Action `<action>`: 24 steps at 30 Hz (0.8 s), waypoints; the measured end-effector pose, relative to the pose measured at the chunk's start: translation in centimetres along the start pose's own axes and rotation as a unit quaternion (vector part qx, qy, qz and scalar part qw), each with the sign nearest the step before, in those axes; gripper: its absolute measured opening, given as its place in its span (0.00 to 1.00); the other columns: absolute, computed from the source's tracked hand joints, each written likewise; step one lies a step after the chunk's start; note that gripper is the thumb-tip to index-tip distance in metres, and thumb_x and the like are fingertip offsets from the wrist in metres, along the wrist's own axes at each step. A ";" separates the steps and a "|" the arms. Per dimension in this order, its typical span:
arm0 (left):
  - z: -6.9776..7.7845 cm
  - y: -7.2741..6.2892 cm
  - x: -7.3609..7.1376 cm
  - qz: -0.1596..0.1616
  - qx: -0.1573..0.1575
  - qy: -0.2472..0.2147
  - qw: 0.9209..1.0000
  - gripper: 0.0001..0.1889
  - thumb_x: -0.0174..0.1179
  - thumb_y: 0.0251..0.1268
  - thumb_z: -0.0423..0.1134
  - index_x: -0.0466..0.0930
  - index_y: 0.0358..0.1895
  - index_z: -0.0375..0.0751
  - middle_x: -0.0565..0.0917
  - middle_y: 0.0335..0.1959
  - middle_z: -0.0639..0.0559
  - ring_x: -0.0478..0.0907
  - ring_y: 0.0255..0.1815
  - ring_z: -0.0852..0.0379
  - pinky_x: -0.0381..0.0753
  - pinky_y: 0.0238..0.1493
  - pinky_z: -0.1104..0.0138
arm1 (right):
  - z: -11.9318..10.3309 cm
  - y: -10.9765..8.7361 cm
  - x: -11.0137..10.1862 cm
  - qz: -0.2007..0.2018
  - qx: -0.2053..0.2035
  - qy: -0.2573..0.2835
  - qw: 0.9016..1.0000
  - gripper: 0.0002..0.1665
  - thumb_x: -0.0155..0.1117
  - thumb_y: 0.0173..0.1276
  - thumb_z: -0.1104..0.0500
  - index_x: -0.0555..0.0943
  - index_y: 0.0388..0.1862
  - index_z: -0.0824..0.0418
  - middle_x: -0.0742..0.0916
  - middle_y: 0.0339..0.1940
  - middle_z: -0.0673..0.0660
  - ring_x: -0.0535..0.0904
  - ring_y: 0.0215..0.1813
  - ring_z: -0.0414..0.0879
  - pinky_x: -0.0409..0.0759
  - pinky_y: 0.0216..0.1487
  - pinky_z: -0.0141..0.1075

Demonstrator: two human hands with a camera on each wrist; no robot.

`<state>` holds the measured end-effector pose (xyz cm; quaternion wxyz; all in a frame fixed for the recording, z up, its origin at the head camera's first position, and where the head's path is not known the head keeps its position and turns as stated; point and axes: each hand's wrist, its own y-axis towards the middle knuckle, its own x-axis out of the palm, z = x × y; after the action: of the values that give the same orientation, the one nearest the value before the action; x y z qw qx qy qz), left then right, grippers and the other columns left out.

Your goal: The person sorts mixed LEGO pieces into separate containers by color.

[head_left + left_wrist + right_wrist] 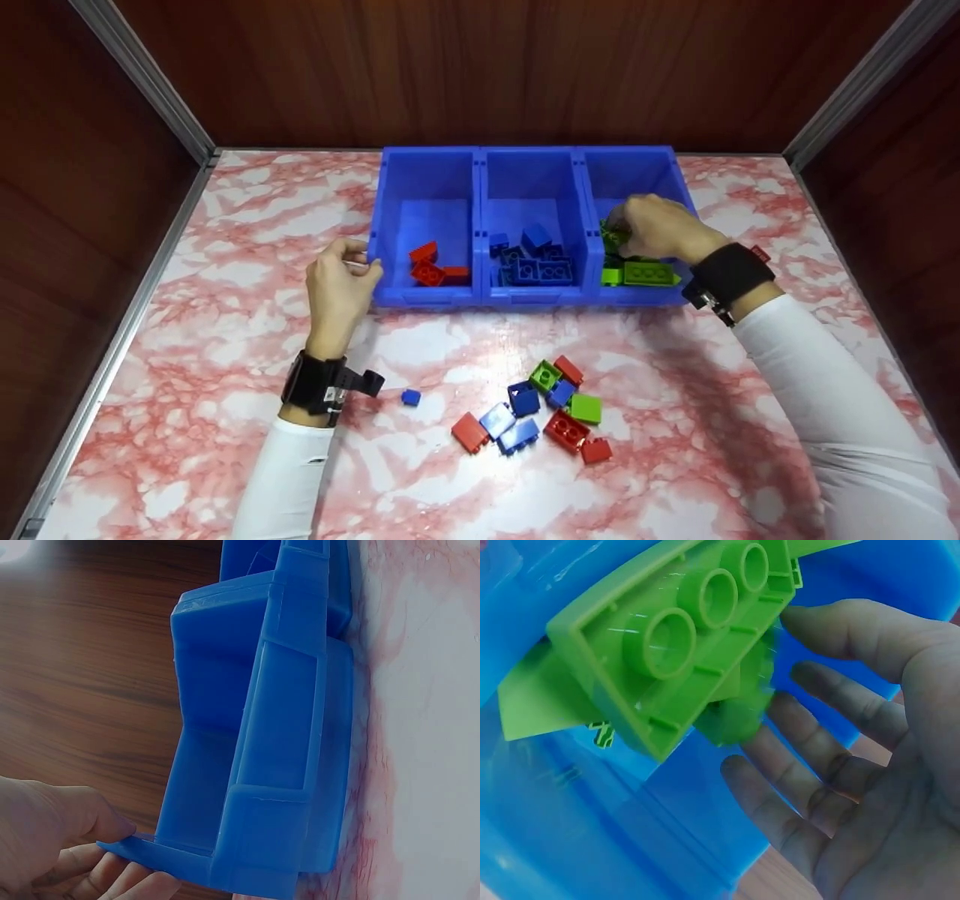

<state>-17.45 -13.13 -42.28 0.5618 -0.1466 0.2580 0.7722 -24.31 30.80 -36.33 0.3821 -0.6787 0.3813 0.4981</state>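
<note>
A blue three-compartment bin stands at the back of the table. My left hand grips its left side wall, and in the left wrist view the thumb lies on one face of the rim with fingers under the other. Over the right compartment, my right hand reaches in among green bricks. In the right wrist view its fingers are spread and loosely bent beside a blurred green brick. A long green brick lies hollow side up nearby. Red bricks lie in the left compartment, blue bricks in the middle.
Loose red, blue and green bricks lie in a group in front of the bin, among them a red brick and a green brick. A small blue brick lies apart to the left. Dark wooden panels enclose the table.
</note>
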 end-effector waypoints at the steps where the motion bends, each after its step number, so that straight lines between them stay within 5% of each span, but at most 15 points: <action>1: 0.0 0.0 0.0 0.000 -0.001 0.001 1.000 0.14 0.69 0.62 0.31 0.86 0.51 0.33 0.91 0.42 0.39 0.91 0.40 0.46 0.89 0.48 0.58 | 0.0 -0.1 -0.2 0.002 -0.001 0.002 1.000 0.18 0.76 0.58 0.65 0.90 0.49 0.64 0.91 0.45 0.64 0.85 0.45 0.58 0.85 0.41 0.52; 7: -0.1 0.0 0.1 0.002 0.000 0.003 1.000 0.14 0.69 0.61 0.31 0.86 0.51 0.33 0.91 0.42 0.40 0.91 0.40 0.46 0.88 0.46 0.62 | 0.0 -1.5 -1.4 0.019 -0.015 0.004 1.000 0.23 0.77 0.63 0.61 0.87 0.56 0.68 0.90 0.53 0.69 0.86 0.57 0.66 0.86 0.56 0.63; 17: -0.2 0.0 0.0 0.003 0.008 0.008 1.000 0.14 0.68 0.61 0.31 0.86 0.50 0.33 0.91 0.42 0.40 0.91 0.40 0.46 0.84 0.42 0.69 | -2.8 -5.2 -2.5 0.071 -0.080 -0.007 0.994 0.20 0.77 0.65 0.61 0.88 0.55 0.67 0.90 0.46 0.63 0.80 0.39 0.51 0.84 0.31 0.42; 24: -0.1 0.0 0.0 0.003 0.010 0.007 1.000 0.14 0.68 0.62 0.31 0.86 0.51 0.33 0.91 0.42 0.40 0.91 0.40 0.46 0.89 0.45 0.62 | -5.7 -7.7 -1.3 0.085 -0.154 -0.010 0.984 0.21 0.81 0.61 0.60 0.89 0.52 0.64 0.91 0.48 0.62 0.87 0.46 0.55 0.92 0.42 0.49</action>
<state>-17.48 -13.21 -42.41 0.5593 -0.1456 0.2702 0.7701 -15.47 29.06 -32.82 0.2328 -0.6896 0.3528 0.5880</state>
